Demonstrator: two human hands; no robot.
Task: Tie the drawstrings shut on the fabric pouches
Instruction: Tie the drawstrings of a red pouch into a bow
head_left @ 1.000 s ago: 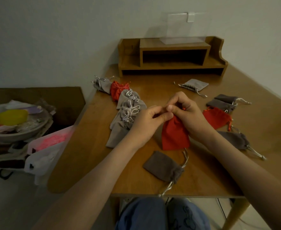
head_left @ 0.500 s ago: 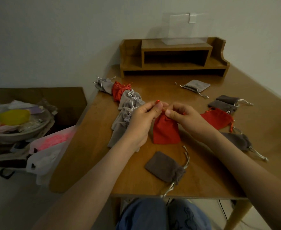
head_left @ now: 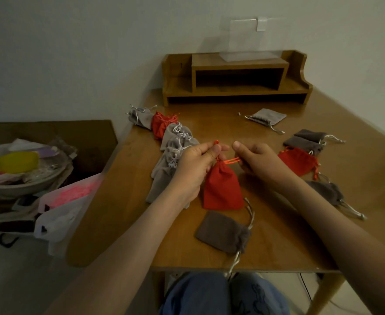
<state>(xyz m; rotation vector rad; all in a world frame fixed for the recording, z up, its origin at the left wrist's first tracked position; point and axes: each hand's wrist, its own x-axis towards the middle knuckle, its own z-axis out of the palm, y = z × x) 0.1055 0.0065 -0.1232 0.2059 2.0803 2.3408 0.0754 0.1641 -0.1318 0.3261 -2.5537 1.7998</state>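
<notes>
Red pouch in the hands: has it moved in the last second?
Yes. The held red pouch shifted left, toward the grey pouch row, judged against the unmoved brown pouch in front.

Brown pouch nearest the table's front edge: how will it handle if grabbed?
Brown pouch lies flat and creased, so probably floppy, light and seemingly empty. Its cord dangles over the table edge and may snag. Soft fabric likely won't slide or roll.
</notes>
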